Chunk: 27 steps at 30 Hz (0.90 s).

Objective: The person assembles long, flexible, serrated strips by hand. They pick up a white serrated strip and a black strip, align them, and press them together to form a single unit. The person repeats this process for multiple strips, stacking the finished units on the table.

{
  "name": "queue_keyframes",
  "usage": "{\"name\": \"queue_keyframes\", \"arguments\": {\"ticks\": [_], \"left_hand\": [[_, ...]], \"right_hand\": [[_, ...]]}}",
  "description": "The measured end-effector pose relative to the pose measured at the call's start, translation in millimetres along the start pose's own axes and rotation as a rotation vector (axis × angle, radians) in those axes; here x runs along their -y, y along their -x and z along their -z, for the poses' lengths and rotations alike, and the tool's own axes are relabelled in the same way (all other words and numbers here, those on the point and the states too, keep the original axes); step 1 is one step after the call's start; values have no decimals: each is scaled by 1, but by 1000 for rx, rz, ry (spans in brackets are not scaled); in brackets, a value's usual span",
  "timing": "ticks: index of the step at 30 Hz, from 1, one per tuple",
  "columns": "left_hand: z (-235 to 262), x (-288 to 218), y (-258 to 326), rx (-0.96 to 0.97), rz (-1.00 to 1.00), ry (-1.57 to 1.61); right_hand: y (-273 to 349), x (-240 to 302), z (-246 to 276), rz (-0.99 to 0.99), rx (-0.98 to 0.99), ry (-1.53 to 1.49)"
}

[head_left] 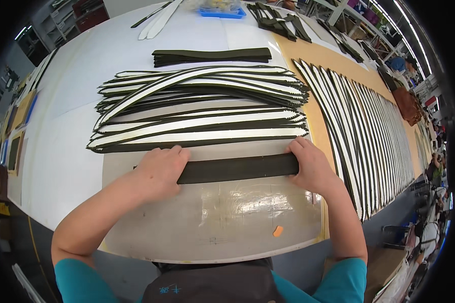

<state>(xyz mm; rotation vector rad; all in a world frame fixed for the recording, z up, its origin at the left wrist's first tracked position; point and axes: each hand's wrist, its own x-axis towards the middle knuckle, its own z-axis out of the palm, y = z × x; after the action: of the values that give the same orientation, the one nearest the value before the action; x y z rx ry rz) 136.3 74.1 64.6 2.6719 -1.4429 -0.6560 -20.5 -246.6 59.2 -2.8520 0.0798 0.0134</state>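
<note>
A dark olive-black flat strip (237, 169) lies crosswise on a grey work mat (187, 222) in front of me. My left hand (162, 169) is closed around its left end, and my right hand (311, 164) grips the right end with the thumb on the near side. Just beyond it rests a pile of dark strips with white faces (202, 135), their ends jagged. Behind that, a second, thicker heap of the same strips (202, 86) is loosely layered. Farther back is a neat stack of plain dark strips (212, 56).
Many white-faced dark strips (371, 136) are fanned side by side on a tan board to the right. A small orange piece (278, 231) lies near the table's front edge. At the far side are a blue tray (222, 13) and more dark strips (278, 21).
</note>
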Motion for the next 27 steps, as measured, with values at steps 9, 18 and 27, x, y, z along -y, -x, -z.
{"name": "queue_keyframes", "arguments": {"ticks": [9,18,27], "left_hand": [[44,10,-10,-199,-89,57],[150,106,-141,-557,90,-383],[112,135,-202,-259,243,-459]], "right_hand": [[-22,-7,39,37,-86,-34],[-215,-42,81,-24,-265,66],[-288,-64,34,-110,50,244]]}}
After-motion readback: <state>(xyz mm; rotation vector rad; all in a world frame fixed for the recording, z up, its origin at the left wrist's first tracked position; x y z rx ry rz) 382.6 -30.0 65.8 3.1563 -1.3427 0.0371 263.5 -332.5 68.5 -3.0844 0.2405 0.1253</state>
